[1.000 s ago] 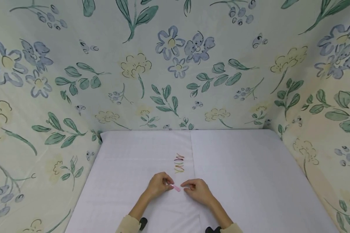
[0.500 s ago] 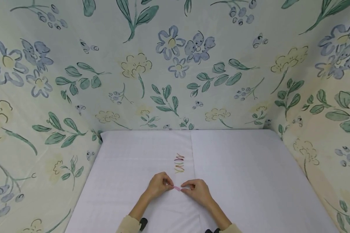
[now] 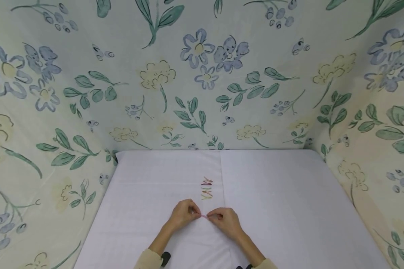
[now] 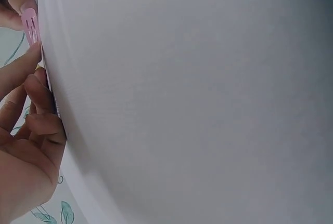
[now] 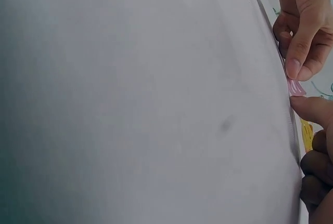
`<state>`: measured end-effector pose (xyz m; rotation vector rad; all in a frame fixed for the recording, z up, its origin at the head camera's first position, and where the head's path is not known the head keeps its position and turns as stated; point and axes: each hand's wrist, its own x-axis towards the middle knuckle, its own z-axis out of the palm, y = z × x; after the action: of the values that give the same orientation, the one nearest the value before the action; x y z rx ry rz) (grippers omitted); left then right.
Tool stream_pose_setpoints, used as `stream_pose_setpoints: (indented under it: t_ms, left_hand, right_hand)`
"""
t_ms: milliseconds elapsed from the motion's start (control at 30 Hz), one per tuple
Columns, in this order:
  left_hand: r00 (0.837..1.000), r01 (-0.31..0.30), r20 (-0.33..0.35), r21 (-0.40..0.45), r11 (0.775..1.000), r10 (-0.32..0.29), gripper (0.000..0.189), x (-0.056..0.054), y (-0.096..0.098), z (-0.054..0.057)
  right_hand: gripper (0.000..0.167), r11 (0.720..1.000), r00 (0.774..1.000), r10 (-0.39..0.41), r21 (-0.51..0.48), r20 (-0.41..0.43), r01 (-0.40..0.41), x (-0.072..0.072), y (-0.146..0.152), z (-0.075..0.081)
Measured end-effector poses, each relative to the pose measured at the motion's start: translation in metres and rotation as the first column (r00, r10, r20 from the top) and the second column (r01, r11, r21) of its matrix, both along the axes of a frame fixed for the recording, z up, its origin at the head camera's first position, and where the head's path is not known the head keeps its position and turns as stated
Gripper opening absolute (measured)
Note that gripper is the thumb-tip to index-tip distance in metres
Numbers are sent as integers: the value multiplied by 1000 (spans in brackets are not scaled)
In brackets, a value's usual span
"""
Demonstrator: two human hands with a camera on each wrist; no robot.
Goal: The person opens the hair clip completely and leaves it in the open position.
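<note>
A small pink snap hair clip (image 3: 204, 215) spans the gap between both hands at the middle of the near table. My left hand (image 3: 183, 214) pinches one end of it between thumb and index finger. At the other end my right hand (image 3: 227, 222) pinches the clip with thumb and fingertips. In the left wrist view the clip (image 4: 30, 22) shows its slotted wide end against the right thumb. From the right wrist view only a short pink stretch of the clip (image 5: 295, 87) appears between the fingertips; the rest is hidden.
Beyond the hands, several thin red, orange and yellow pieces (image 3: 207, 188) lie in a zigzag column on the white tablecloth (image 3: 272, 186). A yellow piece (image 5: 307, 134) shows past the right fingers. Floral fabric (image 3: 202, 112) encloses the table at the back and sides.
The right hand has moved slightly left and closed its fingertips onto the clip's free end. The clip now appears turned edge-on, thinner than before. The left hand has stayed in place.
</note>
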<state>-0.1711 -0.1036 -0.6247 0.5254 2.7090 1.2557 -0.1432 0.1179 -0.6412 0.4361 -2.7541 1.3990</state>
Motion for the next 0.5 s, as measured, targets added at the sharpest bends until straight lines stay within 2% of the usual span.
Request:
stream_pose_setpoints:
  t_ms: [233,400,500]
  left_hand:
    - [999,-34,23,55,998,33,8,0,2,0]
    - [999,-47,9,78,996,46,8,-1,4,-1]
    - [998,-53,-12,87,995,54,8,-1,3,-1]
  right_hand:
    - [22,1000,999,20,-25,48,-19,-1,0,1]
    - [7,997,1000,-13,-81,-7,12,-3,-1,-4]
    - [5,992,998,-45,-116,-48,39,-5,-5,-6]
